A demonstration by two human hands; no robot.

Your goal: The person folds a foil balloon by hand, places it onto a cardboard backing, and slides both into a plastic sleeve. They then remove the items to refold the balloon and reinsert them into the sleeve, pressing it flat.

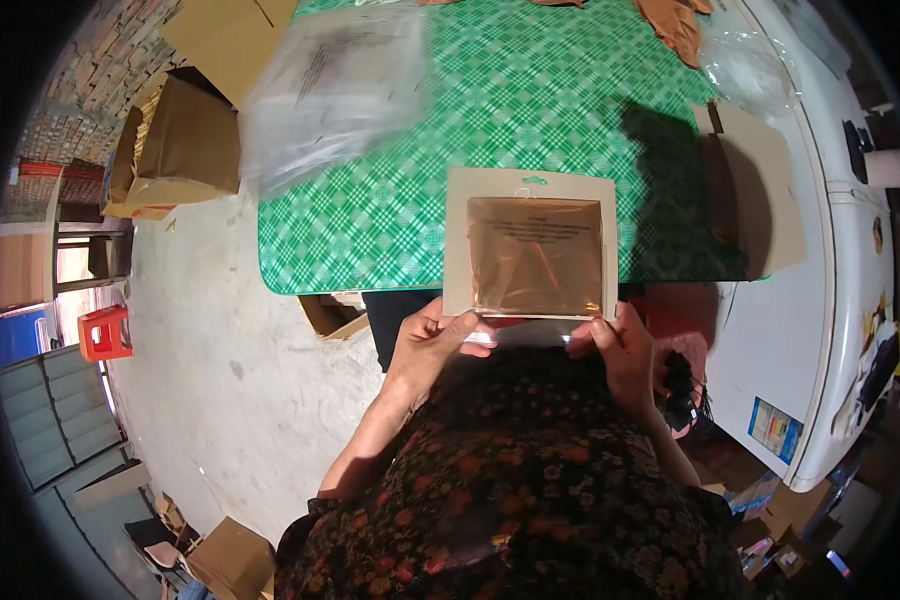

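Observation:
Both of my hands hold up a flat brown paper pouch with a clear window and a hang hole at its top, in front of the green checked table. My left hand pinches its lower left corner. At the lower right corner, my right hand grips the bottom edge, where a clear flap shows. The pouch is upright, with small print visible through the window.
A clear plastic bag lies blurred at the table's far left. Brown pieces and crumpled plastic sit at the far right. A cardboard sheet lies by a white appliance. Cardboard boxes stand on the concrete floor.

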